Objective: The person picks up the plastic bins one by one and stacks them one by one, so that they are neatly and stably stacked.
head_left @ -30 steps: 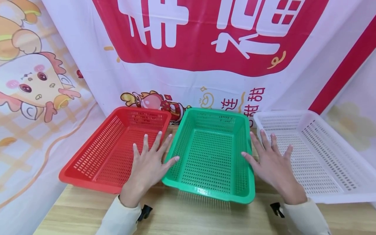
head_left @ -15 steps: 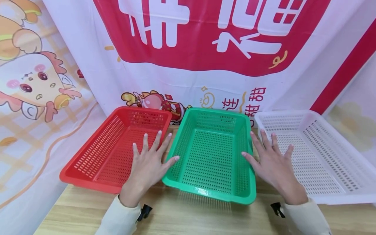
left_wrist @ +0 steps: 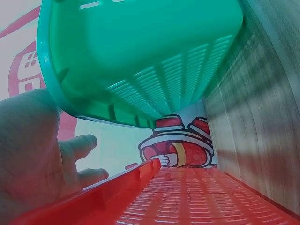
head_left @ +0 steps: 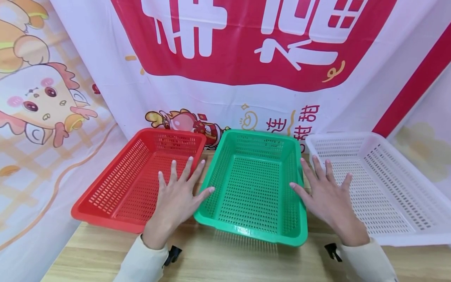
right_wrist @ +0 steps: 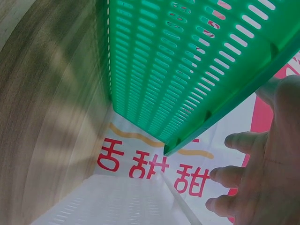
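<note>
Basket (head_left: 251,188), green, between our spread left hand (head_left: 176,201) and spread right hand (head_left: 327,199); we seem ready; next needs firm grip.

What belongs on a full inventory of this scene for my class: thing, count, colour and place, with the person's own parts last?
Red basket: one, red, left.
Green basket: one, green, middle.
White basket: one, white, right.
Table: one, light wood-grain, beneath the baskets.
Hanging cloth: one, white with a red panel and white characters, behind the baskets.
Cartoon-printed cloth: one, pale with orange and pink, far left.
Black pieces: two, black, one at each wrist's inner side.
Sleeves: two, cream, near edge.
Left hand: one, bare, spread over adjoining sides of the red and green baskets.
Right hand: one, bare, spread over adjoining sides of the green and white baskets.
</note>
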A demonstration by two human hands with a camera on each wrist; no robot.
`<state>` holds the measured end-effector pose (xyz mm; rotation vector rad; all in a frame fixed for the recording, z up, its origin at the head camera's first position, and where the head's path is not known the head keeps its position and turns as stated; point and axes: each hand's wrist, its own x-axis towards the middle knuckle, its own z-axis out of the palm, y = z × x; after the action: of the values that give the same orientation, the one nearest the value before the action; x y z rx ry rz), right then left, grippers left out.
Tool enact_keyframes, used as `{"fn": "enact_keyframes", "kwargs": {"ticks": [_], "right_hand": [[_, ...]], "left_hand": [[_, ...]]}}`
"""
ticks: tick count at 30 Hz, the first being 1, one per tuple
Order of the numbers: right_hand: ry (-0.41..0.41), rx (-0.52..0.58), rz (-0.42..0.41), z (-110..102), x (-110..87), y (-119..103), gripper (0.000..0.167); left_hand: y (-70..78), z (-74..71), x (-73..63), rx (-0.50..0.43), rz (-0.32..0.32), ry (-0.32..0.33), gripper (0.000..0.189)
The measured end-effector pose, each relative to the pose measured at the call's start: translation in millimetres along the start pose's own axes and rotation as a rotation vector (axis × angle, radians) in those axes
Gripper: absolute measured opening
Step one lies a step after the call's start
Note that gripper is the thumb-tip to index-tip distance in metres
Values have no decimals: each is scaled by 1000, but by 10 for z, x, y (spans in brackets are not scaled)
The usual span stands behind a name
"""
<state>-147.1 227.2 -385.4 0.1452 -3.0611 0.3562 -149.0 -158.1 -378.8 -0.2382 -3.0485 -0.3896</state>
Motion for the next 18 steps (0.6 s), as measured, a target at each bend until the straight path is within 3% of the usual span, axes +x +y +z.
{"fn": "enact_keyframes", "kwargs": {"ticks": [18], "right_hand": [[13,0,-4,-23,-12,-21,91]], "left_hand": [[26,-4,13,10,1,16,93]]}}
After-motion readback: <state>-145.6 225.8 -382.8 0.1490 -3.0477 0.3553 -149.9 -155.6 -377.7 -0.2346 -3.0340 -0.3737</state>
